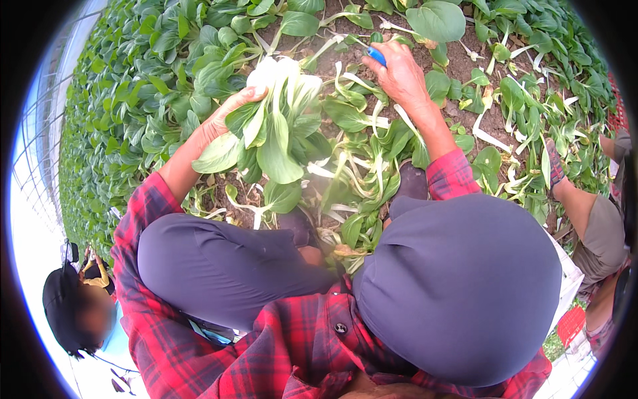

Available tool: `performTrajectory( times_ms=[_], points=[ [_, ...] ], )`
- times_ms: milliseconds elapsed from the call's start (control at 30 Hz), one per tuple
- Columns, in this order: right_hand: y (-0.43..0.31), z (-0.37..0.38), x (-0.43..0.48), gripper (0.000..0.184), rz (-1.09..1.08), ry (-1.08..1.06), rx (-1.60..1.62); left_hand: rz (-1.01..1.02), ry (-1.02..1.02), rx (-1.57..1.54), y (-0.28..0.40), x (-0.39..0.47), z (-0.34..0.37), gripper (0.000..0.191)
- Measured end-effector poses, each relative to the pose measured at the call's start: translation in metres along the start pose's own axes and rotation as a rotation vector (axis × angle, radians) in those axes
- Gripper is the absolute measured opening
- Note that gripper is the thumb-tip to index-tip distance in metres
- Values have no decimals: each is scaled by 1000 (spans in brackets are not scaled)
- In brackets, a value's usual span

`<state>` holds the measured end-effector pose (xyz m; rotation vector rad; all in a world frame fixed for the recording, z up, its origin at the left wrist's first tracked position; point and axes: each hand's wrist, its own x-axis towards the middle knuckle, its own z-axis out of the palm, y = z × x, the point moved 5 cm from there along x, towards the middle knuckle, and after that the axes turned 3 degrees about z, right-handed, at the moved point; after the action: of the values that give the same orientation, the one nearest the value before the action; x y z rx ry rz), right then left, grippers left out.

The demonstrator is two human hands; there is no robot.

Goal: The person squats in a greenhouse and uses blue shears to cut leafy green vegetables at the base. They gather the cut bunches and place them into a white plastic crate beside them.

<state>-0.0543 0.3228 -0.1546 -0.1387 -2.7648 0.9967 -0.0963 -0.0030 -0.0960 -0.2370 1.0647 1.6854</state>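
A head of bok choy (279, 119) hangs in my left hand (234, 109), its pale stem base up and its green leaves pointing down toward me. The thumb presses on the stalks near the base; the other fingers are hidden behind the plant. Farther right, my right hand (401, 75) is closed around a blue handle (377, 56). Whatever is attached to that handle is hard to make out. Cut outer leaves (369, 174) with white stalks lie heaped on the soil between my shoes, below and between both hands.
Dense standing bok choy (129, 99) fills the left side, and more plants grow at the upper right. Loose leaves litter the brown soil (458, 60). People crouch at my far left and right; one bent leg (583, 204) is close on the right. A red basket (618, 107) stands beyond.
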Motion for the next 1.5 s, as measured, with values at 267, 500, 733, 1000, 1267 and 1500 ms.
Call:
performTrajectory(
  times_ms=[267,500,733,1000,1267,1500],
  points=[
    [1,32,-24,53,214,-180,-194,52,10,98,-6,24,32,67],
    [-59,-20,-54,34,149,-39,742,36,34,31,-11,29,36,63],
    [-120,-37,-53,38,196,-297,840,181,29,271,-13,32,50,59],
    [-97,-25,-52,33,174,-502,755,110,8,330,-17,23,57,57],
    [-84,-40,-39,26,65,-449,569,82,119,501,-16,29,54,59],
    [-58,-70,-16,27,111,-566,632,-136,-10,653,-19,23,58,65]
  ],
)
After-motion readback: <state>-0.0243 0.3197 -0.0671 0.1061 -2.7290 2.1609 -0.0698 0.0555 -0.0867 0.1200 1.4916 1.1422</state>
